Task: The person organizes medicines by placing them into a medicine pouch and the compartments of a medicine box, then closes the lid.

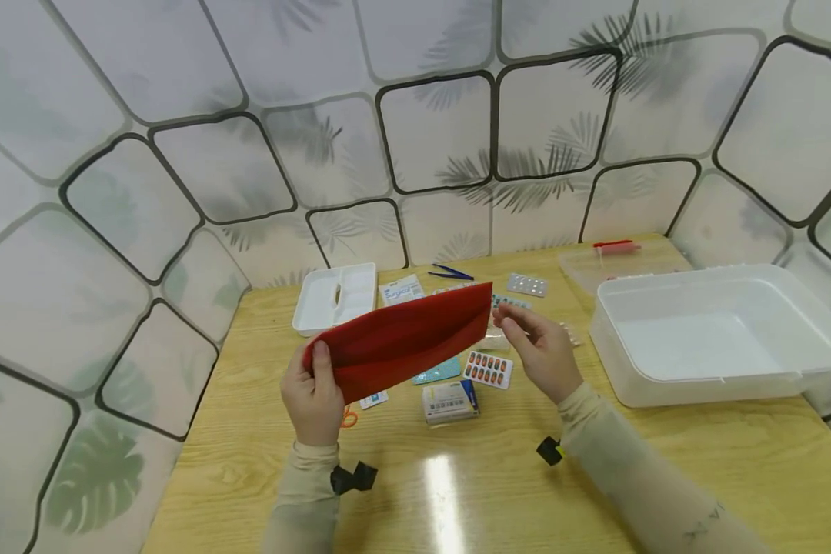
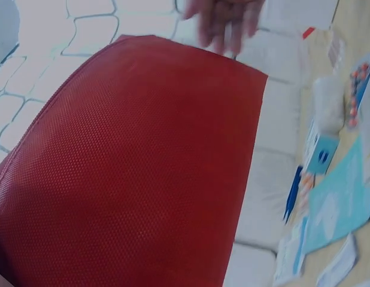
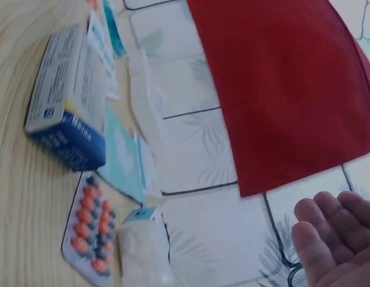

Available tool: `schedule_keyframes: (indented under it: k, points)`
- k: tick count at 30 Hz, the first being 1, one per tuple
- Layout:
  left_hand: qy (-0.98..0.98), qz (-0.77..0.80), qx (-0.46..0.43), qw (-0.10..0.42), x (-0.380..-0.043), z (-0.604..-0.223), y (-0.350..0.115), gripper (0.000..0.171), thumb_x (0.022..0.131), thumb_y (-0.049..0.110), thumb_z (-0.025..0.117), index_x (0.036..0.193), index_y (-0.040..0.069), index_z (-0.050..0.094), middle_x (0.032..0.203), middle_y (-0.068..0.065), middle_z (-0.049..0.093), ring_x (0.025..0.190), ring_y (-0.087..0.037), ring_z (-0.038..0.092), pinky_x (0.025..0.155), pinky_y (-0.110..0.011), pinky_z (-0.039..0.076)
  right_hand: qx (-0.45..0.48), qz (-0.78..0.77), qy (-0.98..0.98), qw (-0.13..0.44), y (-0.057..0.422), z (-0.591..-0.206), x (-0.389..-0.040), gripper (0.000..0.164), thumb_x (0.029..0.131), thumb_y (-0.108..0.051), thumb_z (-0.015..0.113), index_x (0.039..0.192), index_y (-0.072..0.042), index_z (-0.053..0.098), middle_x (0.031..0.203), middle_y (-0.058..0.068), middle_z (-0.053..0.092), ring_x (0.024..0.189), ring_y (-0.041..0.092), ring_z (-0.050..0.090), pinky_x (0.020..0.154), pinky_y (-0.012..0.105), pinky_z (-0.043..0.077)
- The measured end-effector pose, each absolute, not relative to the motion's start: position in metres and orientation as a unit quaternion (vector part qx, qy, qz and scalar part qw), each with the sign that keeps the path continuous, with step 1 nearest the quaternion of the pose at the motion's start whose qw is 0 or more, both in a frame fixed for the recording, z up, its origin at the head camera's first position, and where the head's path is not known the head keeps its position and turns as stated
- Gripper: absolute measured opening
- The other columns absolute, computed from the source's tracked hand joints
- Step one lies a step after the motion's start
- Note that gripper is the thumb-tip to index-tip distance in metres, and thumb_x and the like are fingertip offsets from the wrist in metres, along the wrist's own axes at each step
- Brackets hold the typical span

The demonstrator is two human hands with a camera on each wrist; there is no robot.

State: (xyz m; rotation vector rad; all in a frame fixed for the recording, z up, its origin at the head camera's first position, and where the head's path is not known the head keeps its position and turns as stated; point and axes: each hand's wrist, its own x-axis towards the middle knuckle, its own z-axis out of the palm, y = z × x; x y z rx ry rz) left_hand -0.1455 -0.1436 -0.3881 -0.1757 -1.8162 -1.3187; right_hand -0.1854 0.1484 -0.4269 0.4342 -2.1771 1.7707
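A red fabric pouch [image 1: 395,335] is held up above the table, its long mouth gaping toward the head camera. My left hand [image 1: 315,400] grips its left end, thumb on the near face. Close to the pouch's right corner is my right hand [image 1: 543,355], fingers loosely bent and holding nothing. A small gap separates this right hand [image 3: 337,245] from the pouch [image 3: 287,89] in the right wrist view. Below the pouch lie a white and blue medicine box [image 1: 448,404], a blister pack of orange and dark capsules [image 1: 488,370] and a light-blue packet [image 1: 438,372].
A white divided tray [image 1: 356,288] lies at the back left. Blue tweezers [image 1: 452,272] and a silver blister pack [image 1: 527,285] are at the back. On the right stands a large translucent bin [image 1: 665,385], with a clear lid [image 1: 578,265] behind it. Patterned fabric walls [image 1: 436,131] border the wooden table [image 1: 235,462].
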Motion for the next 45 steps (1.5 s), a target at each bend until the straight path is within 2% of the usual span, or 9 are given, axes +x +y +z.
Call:
schedule_keyframes:
  k: [4, 10, 13, 21, 27, 31, 35, 38, 45]
  points:
    - [-0.718, -0.524, -0.036, 0.457, -0.153, -0.396, -0.161, 0.016, 0.095, 0.0, 0.054, 0.099, -0.007, 0.069, 0.087, -0.014, 0.068, 0.079, -0.002, 0.061, 0.07, -0.017, 0.047, 0.132, 0.582, -0.793, 0.118, 0.156, -0.436, -0.195, 0.032, 0.099, -0.013, 0.055, 0.125, 0.004, 0.059, 0.117, 0.019, 0.065, 0.107, 0.029, 0.061, 0.08, 0.015, 0.048]
    - [-0.698, -0.522, 0.003, 0.49, -0.143, -0.374, -0.163, 0.017, 0.095, -0.001, 0.053, 0.095, -0.014, 0.065, 0.083, 0.002, 0.066, 0.077, 0.001, 0.059, 0.071, -0.016, 0.046, 0.128, 0.523, -0.839, 0.076, 0.162, -0.447, -0.209, 0.038, 0.098, -0.028, 0.057, 0.127, -0.003, 0.059, 0.113, 0.012, 0.067, 0.101, 0.024, 0.063, 0.082, 0.038, 0.053]
    - [-0.691, -0.524, 0.015, 0.498, -0.141, -0.37, -0.165, 0.019, 0.095, 0.0, 0.053, 0.096, -0.015, 0.065, 0.084, 0.008, 0.065, 0.077, 0.0, 0.059, 0.071, -0.017, 0.045, 0.139, 0.48, -0.866, 0.031, 0.154, -0.446, -0.212, 0.04, 0.097, -0.03, 0.058, 0.127, -0.003, 0.059, 0.109, 0.01, 0.067, 0.096, 0.023, 0.063, 0.08, 0.04, 0.053]
    - [-0.694, -0.518, 0.018, 0.5, -0.143, -0.374, -0.168, 0.019, 0.095, 0.0, 0.053, 0.096, -0.014, 0.066, 0.083, -0.011, 0.068, 0.076, 0.0, 0.06, 0.071, -0.016, 0.046, 0.154, 0.376, -0.912, -0.059, 0.113, -0.449, -0.227, 0.044, 0.094, -0.031, 0.062, 0.124, 0.001, 0.061, 0.097, 0.004, 0.069, 0.084, 0.016, 0.065, 0.077, 0.037, 0.053]
    - [-0.693, -0.515, 0.029, 0.504, -0.146, -0.382, -0.172, 0.018, 0.094, -0.002, 0.053, 0.094, -0.016, 0.064, 0.083, -0.03, 0.064, 0.076, 0.004, 0.059, 0.072, -0.014, 0.045, 0.133, 0.311, -0.935, -0.103, 0.088, -0.456, -0.242, 0.048, 0.093, -0.035, 0.063, 0.126, 0.0, 0.06, 0.101, 0.008, 0.068, 0.091, 0.021, 0.065, 0.084, 0.04, 0.051]
    - [-0.694, -0.515, 0.043, 0.501, -0.153, -0.396, -0.182, 0.018, 0.095, 0.0, 0.053, 0.095, -0.012, 0.067, 0.084, -0.027, 0.066, 0.076, 0.003, 0.059, 0.071, -0.014, 0.045, 0.114, 0.258, -0.952, -0.118, 0.076, -0.462, -0.251, 0.053, 0.091, -0.039, 0.064, 0.124, 0.002, 0.061, 0.113, 0.014, 0.067, 0.103, 0.029, 0.063, 0.09, 0.042, 0.05]
    - [-0.697, -0.515, 0.052, 0.496, -0.159, -0.407, -0.191, 0.019, 0.096, 0.005, 0.055, 0.096, -0.007, 0.069, 0.085, -0.02, 0.068, 0.076, 0.001, 0.06, 0.07, -0.015, 0.046, 0.1, 0.212, -0.963, -0.131, 0.066, -0.465, -0.258, 0.043, 0.088, -0.042, 0.067, 0.096, 0.0, 0.067, 0.093, 0.012, 0.068, 0.085, 0.025, 0.064, 0.085, 0.042, 0.051]
    - [-0.697, -0.516, 0.054, 0.495, -0.161, -0.41, -0.193, 0.019, 0.096, 0.008, 0.057, 0.096, -0.005, 0.07, 0.085, -0.018, 0.069, 0.076, 0.0, 0.061, 0.069, -0.015, 0.046, 0.097, 0.191, -0.966, -0.146, 0.06, -0.464, -0.262, 0.038, 0.086, -0.042, 0.069, 0.079, -0.005, 0.061, 0.073, 0.006, 0.061, 0.066, 0.02, 0.056, 0.075, 0.039, 0.051]
    - [-0.697, -0.524, 0.045, 0.487, -0.161, -0.414, -0.194, 0.022, 0.097, 0.01, 0.055, 0.098, -0.006, 0.07, 0.085, -0.013, 0.068, 0.077, -0.005, 0.062, 0.07, -0.018, 0.047, 0.087, 0.169, -0.968, -0.167, 0.052, -0.466, -0.268, 0.038, 0.084, -0.038, 0.072, 0.093, -0.002, 0.064, 0.081, 0.007, 0.063, 0.075, 0.02, 0.059, 0.075, 0.036, 0.051]
